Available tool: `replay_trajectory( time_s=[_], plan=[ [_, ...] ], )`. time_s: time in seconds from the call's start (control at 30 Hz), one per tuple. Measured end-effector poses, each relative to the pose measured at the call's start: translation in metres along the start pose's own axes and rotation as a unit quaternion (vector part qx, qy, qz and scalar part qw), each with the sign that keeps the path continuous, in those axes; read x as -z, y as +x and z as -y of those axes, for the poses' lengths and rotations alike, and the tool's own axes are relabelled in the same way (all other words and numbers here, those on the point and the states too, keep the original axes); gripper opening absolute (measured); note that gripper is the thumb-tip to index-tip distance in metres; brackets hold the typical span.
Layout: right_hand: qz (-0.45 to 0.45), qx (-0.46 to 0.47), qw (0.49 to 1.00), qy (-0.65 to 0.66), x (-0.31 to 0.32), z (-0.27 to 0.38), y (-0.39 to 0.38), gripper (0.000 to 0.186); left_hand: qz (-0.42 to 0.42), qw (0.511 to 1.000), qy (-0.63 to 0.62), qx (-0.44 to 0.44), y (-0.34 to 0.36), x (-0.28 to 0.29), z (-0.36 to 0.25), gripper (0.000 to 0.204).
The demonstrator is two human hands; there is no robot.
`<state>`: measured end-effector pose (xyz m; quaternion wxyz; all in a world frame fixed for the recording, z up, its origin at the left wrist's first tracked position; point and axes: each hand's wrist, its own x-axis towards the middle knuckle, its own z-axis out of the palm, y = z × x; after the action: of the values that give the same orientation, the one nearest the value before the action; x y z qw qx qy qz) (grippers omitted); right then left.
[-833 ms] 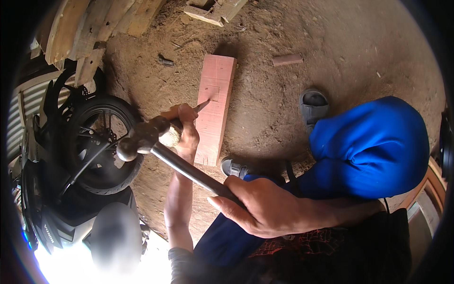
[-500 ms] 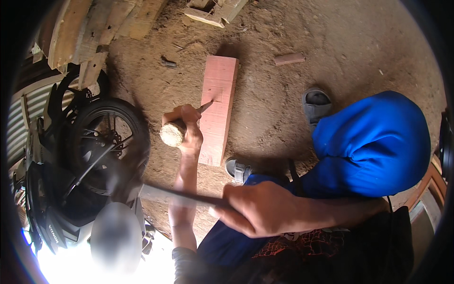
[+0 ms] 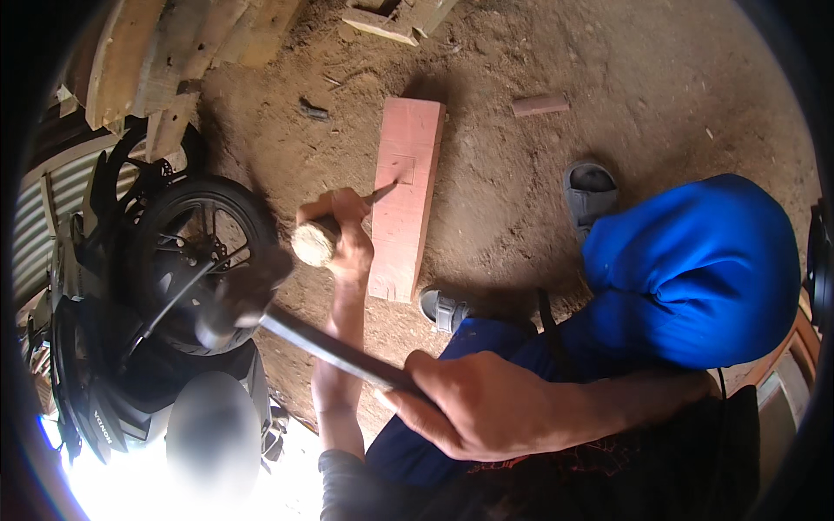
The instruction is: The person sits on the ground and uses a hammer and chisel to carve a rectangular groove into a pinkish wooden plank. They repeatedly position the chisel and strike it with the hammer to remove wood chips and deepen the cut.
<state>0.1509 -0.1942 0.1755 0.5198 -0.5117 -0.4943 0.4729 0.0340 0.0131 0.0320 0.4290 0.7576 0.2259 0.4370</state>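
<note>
My left hand [image 3: 346,233] is closed round the handle of a chisel [image 3: 382,192]. The round, pale, frayed butt of that handle points up toward me. The chisel's tip meets a reddish wooden block [image 3: 405,234] near a small rectangular outline marked or cut in its upper face. Closer to me, my right hand [image 3: 491,404] grips the dark handle of a hammer [image 3: 334,349]. Its blurred head is to the left, raised beyond my left forearm, near the chisel's butt in the picture. The block lies flat on the dirt ground.
A motorcycle [image 3: 204,260] stands close on the left, its front wheel near the hammer head. Old boards [image 3: 174,61] lean at the upper left. A wooden frame piece [image 3: 391,24] and a small reddish offcut [image 3: 540,105] lie beyond. My sandalled feet [image 3: 592,193] flank the right side.
The hammer's head has come up and into view, tilting its handle, while my right hand has dropped slightly lower in the picture. My left hand keeps the chisel on the block.
</note>
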Motion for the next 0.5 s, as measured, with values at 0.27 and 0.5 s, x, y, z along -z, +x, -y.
replay_trajectory(
  time_s=[0.27, 0.5],
  plan=[
    [0.01, 0.039, 0.998, 0.047, -0.016, 0.003, -0.021, 0.029, -0.044, 0.998, 0.015, -0.048, 0.027, 0.017, -0.015, 0.016],
    [0.073, -0.021, 0.994, 0.078, 0.004, 0.004, -0.005, 0.027, -0.026, 1.0, 0.005, -0.013, 0.024, 0.02, -0.011, 0.016]
  ],
)
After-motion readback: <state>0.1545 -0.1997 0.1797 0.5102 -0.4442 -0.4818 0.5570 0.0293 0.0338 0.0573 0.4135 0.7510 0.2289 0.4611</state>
